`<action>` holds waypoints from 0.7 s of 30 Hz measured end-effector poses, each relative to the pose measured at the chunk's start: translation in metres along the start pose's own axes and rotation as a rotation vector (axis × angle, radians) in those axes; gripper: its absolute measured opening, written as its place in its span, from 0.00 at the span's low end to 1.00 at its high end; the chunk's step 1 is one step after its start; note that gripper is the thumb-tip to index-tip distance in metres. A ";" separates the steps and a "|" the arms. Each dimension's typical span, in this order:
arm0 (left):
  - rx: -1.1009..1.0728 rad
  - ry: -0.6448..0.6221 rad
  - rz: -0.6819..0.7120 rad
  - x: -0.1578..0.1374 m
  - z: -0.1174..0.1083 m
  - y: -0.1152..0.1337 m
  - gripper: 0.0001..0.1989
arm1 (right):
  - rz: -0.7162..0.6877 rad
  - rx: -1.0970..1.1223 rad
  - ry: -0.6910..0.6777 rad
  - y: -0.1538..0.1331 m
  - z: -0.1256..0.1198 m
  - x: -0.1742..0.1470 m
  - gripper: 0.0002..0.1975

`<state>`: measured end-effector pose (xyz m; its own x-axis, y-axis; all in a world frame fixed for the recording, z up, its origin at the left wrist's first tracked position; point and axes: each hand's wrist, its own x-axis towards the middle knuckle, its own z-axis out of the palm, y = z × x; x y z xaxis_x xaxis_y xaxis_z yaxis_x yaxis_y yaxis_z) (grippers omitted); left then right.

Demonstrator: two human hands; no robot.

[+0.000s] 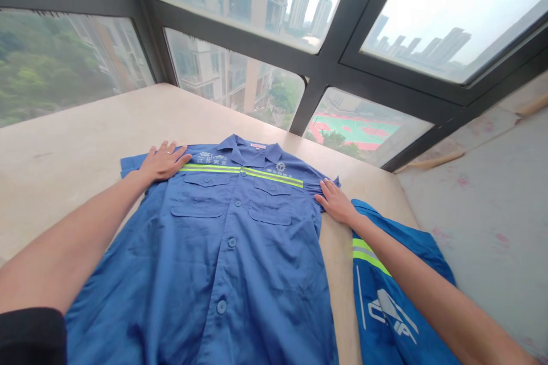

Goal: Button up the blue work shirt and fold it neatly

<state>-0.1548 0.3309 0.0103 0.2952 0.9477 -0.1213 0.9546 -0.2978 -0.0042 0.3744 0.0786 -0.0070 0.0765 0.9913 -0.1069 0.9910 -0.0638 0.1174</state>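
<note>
Two flat, open hands press the blue work shirt (226, 239) spread face-up and buttoned on the table (77, 142), gripping nothing. Nearer, the right hand (336, 201) rests on the shirt's right shoulder edge; farther, the left hand (165, 161) lies on its left shoulder. Smoothing goes best with palms sliding outward from the collar (250, 151), judging by the creases.

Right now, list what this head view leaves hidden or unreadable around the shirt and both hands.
- Shirt: hem cut off by the bottom edge.
- White chest print: too small to read.
- Second garment: partly under the right arm, cut off below.
- Left hand, right hand: palms face down, undersides hidden.
- Collar label: too small.
</note>
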 end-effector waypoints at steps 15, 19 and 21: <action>0.119 0.282 0.068 -0.030 -0.034 0.054 0.33 | 0.318 0.409 0.157 0.015 -0.017 -0.008 0.38; 0.013 0.381 0.239 -0.057 -0.037 0.129 0.32 | 0.510 0.644 0.115 0.004 -0.030 -0.005 0.39; -0.096 0.328 0.231 -0.074 -0.029 0.166 0.31 | 0.568 0.717 0.053 0.002 -0.040 -0.007 0.36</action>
<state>-0.0166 0.2150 0.0474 0.4843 0.8483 0.2142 0.8568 -0.5094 0.0803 0.3719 0.0765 0.0330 0.5855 0.7922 -0.1724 0.6383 -0.5815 -0.5044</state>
